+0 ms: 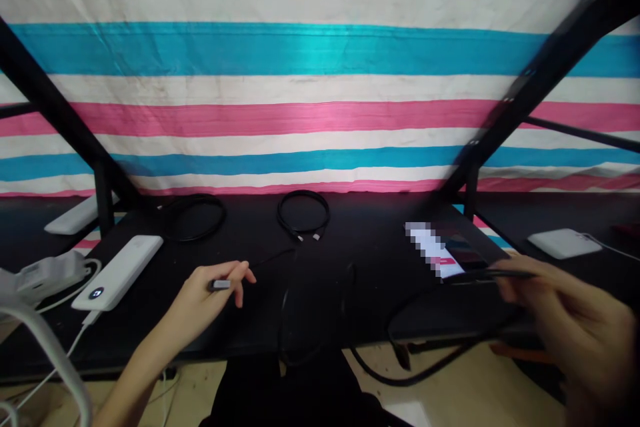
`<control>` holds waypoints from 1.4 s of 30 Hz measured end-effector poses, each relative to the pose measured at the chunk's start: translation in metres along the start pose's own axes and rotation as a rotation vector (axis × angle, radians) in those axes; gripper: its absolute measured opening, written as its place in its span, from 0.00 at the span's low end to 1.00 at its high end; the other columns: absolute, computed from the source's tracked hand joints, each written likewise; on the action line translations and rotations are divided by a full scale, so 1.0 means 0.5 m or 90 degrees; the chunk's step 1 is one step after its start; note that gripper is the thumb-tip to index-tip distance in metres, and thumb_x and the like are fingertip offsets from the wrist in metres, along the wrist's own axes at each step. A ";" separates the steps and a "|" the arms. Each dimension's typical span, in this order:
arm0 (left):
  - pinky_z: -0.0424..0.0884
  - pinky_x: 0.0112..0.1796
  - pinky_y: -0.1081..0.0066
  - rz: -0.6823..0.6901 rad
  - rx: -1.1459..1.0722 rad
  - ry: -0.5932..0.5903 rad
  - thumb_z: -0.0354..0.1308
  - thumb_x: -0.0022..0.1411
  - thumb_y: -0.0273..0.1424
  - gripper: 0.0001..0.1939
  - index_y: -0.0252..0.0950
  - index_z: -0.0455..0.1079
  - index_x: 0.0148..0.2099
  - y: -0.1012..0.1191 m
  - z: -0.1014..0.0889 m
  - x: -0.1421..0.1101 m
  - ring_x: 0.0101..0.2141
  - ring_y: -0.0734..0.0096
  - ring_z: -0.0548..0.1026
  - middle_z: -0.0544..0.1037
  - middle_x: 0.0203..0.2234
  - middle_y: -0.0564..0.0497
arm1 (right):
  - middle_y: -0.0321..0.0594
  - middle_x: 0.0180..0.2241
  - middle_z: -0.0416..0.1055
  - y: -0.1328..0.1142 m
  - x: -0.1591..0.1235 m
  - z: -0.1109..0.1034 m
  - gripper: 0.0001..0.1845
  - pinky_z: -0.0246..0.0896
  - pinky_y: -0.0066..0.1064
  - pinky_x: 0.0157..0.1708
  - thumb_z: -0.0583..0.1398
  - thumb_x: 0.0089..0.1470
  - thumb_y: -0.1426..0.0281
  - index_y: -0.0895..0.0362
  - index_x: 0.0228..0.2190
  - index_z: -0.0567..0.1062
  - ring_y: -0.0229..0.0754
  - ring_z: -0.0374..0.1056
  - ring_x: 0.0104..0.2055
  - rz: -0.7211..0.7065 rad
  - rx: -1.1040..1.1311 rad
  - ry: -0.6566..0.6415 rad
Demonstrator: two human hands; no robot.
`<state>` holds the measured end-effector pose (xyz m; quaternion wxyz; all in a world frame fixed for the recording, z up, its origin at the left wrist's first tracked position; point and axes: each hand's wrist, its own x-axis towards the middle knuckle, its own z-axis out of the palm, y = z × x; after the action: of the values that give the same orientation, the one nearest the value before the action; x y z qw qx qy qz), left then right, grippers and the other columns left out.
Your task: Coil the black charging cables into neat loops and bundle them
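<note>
While the striped pink, white and blue sheet (320, 47) fills the background, two bare hands work above a black counter (367, 233). At left, the left hand (213, 290) has its fingers loosely curled around a plug (219, 285), dark with a silver end. At right, the right hand (575, 320), blurred, pinches a black cable (410, 381) between thumb and fingers; the cable sags in a wide loop between the hands, past the counter's front edge. Blur hides whether the plug belongs to it. Beyond the hands, toward the back of the counter, lie two coils: the left coil (223, 215), and the middle coil (329, 213) with both connectors facing the front. Near the right hand, a phone (437, 253) with a lit, partly pixelated screen lies beside a dark phone-like slab (465, 247). To the left of the left hand, a white power bank (120, 273) with a round display has a white cord (75, 347) plugged in, near white chargers (50, 277). Another white device (565, 242) lies farther right.
</note>
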<state>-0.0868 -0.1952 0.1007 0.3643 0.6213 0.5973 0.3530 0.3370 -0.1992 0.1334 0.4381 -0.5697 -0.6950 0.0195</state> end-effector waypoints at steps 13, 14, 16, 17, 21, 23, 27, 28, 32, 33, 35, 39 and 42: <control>0.57 0.23 0.72 0.060 -0.093 -0.065 0.48 0.62 0.47 0.26 0.35 0.76 0.23 0.042 0.045 0.012 0.19 0.75 0.63 0.79 0.27 0.44 | 0.40 0.48 0.66 -0.129 0.043 0.213 0.11 0.61 0.36 0.45 0.57 0.57 0.60 0.51 0.30 0.76 0.41 0.66 0.42 -0.242 0.138 -0.509; 0.56 0.24 0.73 0.054 -0.094 -0.071 0.48 0.62 0.46 0.26 0.35 0.75 0.22 0.045 0.049 0.014 0.20 0.75 0.64 0.79 0.28 0.44 | 0.40 0.50 0.66 -0.134 0.041 0.222 0.10 0.59 0.39 0.49 0.59 0.54 0.59 0.51 0.30 0.75 0.43 0.65 0.46 -0.255 0.130 -0.514; 0.55 0.23 0.73 0.034 -0.099 -0.072 0.47 0.63 0.45 0.26 0.35 0.75 0.24 0.045 0.056 0.020 0.20 0.76 0.63 0.79 0.28 0.45 | 0.41 0.51 0.66 -0.138 0.034 0.240 0.14 0.53 0.46 0.54 0.65 0.47 0.57 0.53 0.30 0.72 0.46 0.64 0.50 -0.266 0.097 -0.500; 0.54 0.22 0.73 0.027 -0.103 -0.068 0.47 0.63 0.45 0.25 0.34 0.76 0.26 0.043 0.058 0.023 0.19 0.76 0.62 0.79 0.26 0.45 | 0.42 0.51 0.67 -0.139 0.030 0.249 0.18 0.53 0.47 0.54 0.66 0.44 0.57 0.54 0.31 0.70 0.47 0.64 0.50 -0.269 0.077 -0.480; 0.51 0.21 0.74 0.010 -0.182 -0.076 0.46 0.63 0.47 0.26 0.33 0.75 0.31 0.037 0.065 0.031 0.18 0.77 0.60 0.77 0.20 0.46 | 0.43 0.43 0.71 -0.129 0.015 0.284 0.15 0.61 0.37 0.41 0.66 0.47 0.66 0.55 0.31 0.64 0.43 0.66 0.40 -0.301 0.006 -0.343; 0.50 0.20 0.74 -0.002 -0.247 -0.084 0.45 0.63 0.49 0.27 0.33 0.74 0.30 0.041 0.065 0.030 0.17 0.77 0.60 0.75 0.17 0.46 | 0.41 0.36 0.71 -0.123 0.011 0.297 0.08 0.61 0.31 0.35 0.60 0.52 0.74 0.55 0.29 0.63 0.40 0.66 0.35 -0.333 -0.013 -0.226; 0.48 0.20 0.76 -0.051 -0.385 -0.046 0.43 0.62 0.52 0.28 0.34 0.69 0.26 0.056 0.053 0.025 0.15 0.78 0.57 0.71 0.12 0.49 | 0.34 0.26 0.67 -0.123 0.015 0.300 0.10 0.55 0.23 0.26 0.56 0.55 0.77 0.54 0.25 0.60 0.34 0.64 0.27 -0.340 -0.012 0.005; 0.47 0.20 0.76 -0.063 -0.411 -0.038 0.42 0.62 0.52 0.28 0.34 0.68 0.26 0.059 0.049 0.025 0.14 0.79 0.56 0.69 0.11 0.50 | 0.32 0.24 0.65 -0.127 0.017 0.297 0.11 0.53 0.23 0.24 0.57 0.55 0.75 0.54 0.25 0.60 0.32 0.61 0.24 -0.319 -0.014 0.055; 0.49 0.21 0.76 -0.069 -0.388 -0.054 0.41 0.62 0.52 0.28 0.34 0.70 0.32 0.063 0.044 0.026 0.16 0.81 0.55 0.75 0.20 0.48 | 0.27 0.18 0.60 -0.153 0.037 0.282 0.07 0.47 0.22 0.20 0.60 0.54 0.68 0.55 0.30 0.65 0.29 0.56 0.17 -0.286 -0.060 0.108; 0.50 0.22 0.76 -0.066 -0.353 -0.066 0.41 0.62 0.52 0.28 0.35 0.71 0.36 0.065 0.047 0.026 0.17 0.81 0.56 0.77 0.25 0.47 | 0.27 0.17 0.60 -0.160 0.043 0.280 0.03 0.46 0.23 0.20 0.58 0.56 0.69 0.55 0.32 0.67 0.29 0.57 0.17 -0.294 -0.077 0.089; 0.52 0.23 0.75 -0.060 -0.273 -0.095 0.42 0.62 0.52 0.28 0.37 0.71 0.44 0.072 0.057 0.026 0.20 0.79 0.59 0.77 0.33 0.45 | 0.28 0.17 0.62 -0.174 0.059 0.279 0.04 0.44 0.23 0.19 0.54 0.58 0.72 0.55 0.35 0.69 0.30 0.60 0.18 -0.296 -0.111 0.069; 0.57 0.28 0.73 -0.038 -0.170 -0.163 0.46 0.61 0.51 0.28 0.39 0.68 0.55 0.099 0.087 0.026 0.25 0.74 0.63 0.74 0.29 0.49 | 0.29 0.19 0.67 -0.201 0.095 0.274 0.10 0.42 0.25 0.19 0.53 0.57 0.74 0.54 0.38 0.71 0.31 0.64 0.21 -0.271 -0.148 0.076; 0.61 0.35 0.71 -0.018 -0.177 -0.183 0.51 0.59 0.49 0.30 0.39 0.62 0.59 0.118 0.107 0.029 0.31 0.70 0.67 0.75 0.30 0.49 | 0.30 0.21 0.71 -0.219 0.120 0.265 0.12 0.44 0.26 0.20 0.52 0.56 0.77 0.53 0.38 0.72 0.32 0.66 0.24 -0.292 -0.129 0.077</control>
<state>-0.0109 -0.1836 0.1265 0.5332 0.6004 0.4933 0.3345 0.1706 -0.1265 0.1447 0.4125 -0.4385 -0.7770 -0.1840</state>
